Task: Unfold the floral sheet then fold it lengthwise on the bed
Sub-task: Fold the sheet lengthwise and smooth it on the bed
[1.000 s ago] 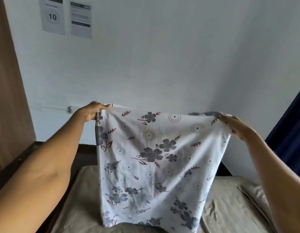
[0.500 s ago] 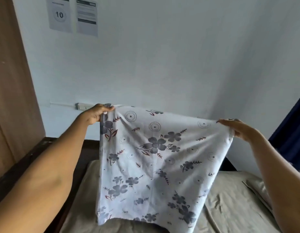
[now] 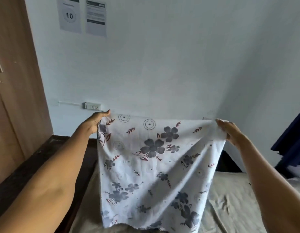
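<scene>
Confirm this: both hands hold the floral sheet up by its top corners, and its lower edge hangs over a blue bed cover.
Wrong on one point: the bed cover is beige, not blue. The head view shows the left hand and right hand holding the floral sheet by its top corners.

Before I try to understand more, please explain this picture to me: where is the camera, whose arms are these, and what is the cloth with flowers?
There is no machine here. The camera is worn on a person's head and looks forward and down, so the two arms reaching out from the bottom are that person's own. The left hand pinches one top corner of the floral sheet, and the right hand holds the other top corner. The sheet hangs between the hands like a curtain, and its lower edge reaches down to the bed, which has a beige cover. Behind it is a pale wall with two printed notices, one showing the number 10, and a power socket strip. A wooden door stands on the left.
</scene>
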A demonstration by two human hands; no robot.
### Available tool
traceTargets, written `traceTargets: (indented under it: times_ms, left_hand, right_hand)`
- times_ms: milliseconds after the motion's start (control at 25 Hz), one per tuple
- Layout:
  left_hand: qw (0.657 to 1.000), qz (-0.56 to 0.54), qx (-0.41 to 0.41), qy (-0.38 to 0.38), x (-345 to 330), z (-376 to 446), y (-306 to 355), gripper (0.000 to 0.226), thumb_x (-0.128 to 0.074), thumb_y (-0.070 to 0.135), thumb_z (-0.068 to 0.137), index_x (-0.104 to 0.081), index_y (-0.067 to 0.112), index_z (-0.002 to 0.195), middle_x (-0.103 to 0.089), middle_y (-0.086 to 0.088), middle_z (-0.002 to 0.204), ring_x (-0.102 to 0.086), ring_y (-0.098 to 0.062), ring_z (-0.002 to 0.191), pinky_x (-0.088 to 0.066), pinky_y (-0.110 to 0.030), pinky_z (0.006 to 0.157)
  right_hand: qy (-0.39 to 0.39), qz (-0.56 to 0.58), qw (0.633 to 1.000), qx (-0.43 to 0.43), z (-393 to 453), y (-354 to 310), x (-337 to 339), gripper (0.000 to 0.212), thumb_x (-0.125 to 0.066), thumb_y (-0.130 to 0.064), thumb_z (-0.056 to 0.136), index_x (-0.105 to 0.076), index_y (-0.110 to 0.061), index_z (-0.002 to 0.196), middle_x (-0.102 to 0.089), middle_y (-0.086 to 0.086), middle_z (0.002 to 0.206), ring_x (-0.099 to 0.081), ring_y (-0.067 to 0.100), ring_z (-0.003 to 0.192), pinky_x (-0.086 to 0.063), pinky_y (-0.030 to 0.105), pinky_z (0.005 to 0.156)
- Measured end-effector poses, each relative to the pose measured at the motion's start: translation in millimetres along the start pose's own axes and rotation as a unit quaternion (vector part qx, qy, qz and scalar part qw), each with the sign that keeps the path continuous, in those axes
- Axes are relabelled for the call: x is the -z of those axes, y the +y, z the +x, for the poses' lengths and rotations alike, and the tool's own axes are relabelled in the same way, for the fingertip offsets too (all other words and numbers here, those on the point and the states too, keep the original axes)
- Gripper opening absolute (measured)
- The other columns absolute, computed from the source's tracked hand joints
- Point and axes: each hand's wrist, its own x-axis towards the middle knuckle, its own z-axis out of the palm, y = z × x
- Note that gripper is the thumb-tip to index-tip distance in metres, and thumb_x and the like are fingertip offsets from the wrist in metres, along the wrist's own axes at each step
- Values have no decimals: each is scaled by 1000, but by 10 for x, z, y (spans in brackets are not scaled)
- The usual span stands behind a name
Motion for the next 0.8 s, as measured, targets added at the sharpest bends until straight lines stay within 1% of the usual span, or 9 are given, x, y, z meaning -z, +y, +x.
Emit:
traceTargets:
  times_ms: [120,200,240,320,400,520,640,720,800]
  left_hand:
    - [999,1,-46,-17,-65,-87,344,20,-59,31,90,-60,13,99,-69,-9,88,-71,-15,63,-54,-32,69]
    - [992,-41,-113,-40,-83,-218,601,18,-54,31,93,-63,16,85,-68,-6,83,-70,-14,61,-54,-31,68]
    - [983,-83,-147,-65,-63,-287,687,27,-51,35,93,-67,16,83,-71,-5,84,-71,-16,70,-55,-31,70]
    - [963,-176,-164,-123,114,-370,732,56,-41,59,88,-74,14,93,-74,-6,99,-69,-21,95,-56,-34,79]
    - [974,-154,-125,-109,303,-348,612,73,-35,75,79,-76,14,90,-74,-8,98,-70,-22,91,-54,-36,81]
    - [996,-37,-40,-66,461,-247,312,52,-62,56,79,-68,10,104,-70,-14,110,-66,-25,89,-49,-37,84]
    - [992,-30,-120,-35,534,-237,315,12,-60,28,89,-67,18,87,-76,3,83,-63,-20,95,-48,-34,79]
    - [974,-129,-166,-88,513,-479,501,14,-61,31,86,-70,20,86,-75,5,83,-69,-14,88,-53,-30,81]
    - [950,-216,-185,-128,592,-695,619,39,-52,48,80,-74,18,92,-75,1,95,-69,-15,98,-56,-30,85]
  right_hand:
    - [71,75,995,7,128,-230,-40,26,-55,-22,90,-50,-17,65,-50,-10,37,-48,13,45,-41,14,43]
    - [66,156,984,54,98,-391,-43,28,-49,-21,94,-50,-17,66,-56,-10,44,-55,10,48,-47,17,51]
    - [24,228,969,93,22,-470,-14,26,-48,-30,95,-57,-16,74,-66,-5,60,-64,12,60,-54,22,61]
    - [-106,346,927,98,-130,-516,53,57,-40,-62,89,-64,-13,107,-70,8,107,-67,23,101,-54,38,88]
    - [-183,355,916,46,-281,-365,-60,84,-35,-79,77,-61,-13,122,-63,13,125,-58,28,117,-48,48,96]
    - [-145,234,960,-47,-433,-153,-431,66,-38,-65,82,-76,-13,95,-74,8,97,-71,21,89,-59,36,73]
    - [-59,271,960,-22,-426,-228,-401,56,-39,-37,98,-77,-16,63,-74,0,70,-71,12,65,-57,23,56]
    - [-94,359,928,41,-439,-443,-326,52,-35,-47,97,-76,-15,92,-74,5,97,-69,16,95,-57,31,80]
    - [-202,440,871,79,-497,-469,-323,71,-33,-63,91,-54,-7,130,-57,15,132,-44,26,131,-36,45,109]
